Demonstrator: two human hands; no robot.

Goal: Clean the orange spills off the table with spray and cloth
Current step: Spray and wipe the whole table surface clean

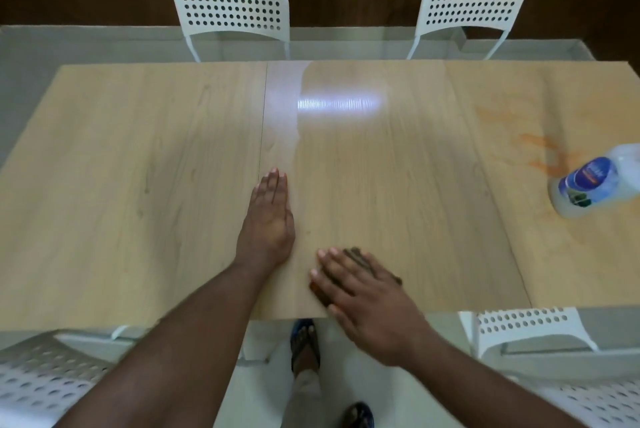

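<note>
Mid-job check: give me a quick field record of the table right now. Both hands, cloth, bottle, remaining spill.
left hand: flat on the light wooden table, fingers straight, holding nothing
right hand: fingers straight, pressing the dark brown cloth near the table's near edge
dark brown cloth: mostly hidden under the right hand
white plastic cleaner bottle with blue label: on the table at far right, untouched
orange spill streaks: still on the right part, beside the bottle
white perforated chairs: around the table
</note>
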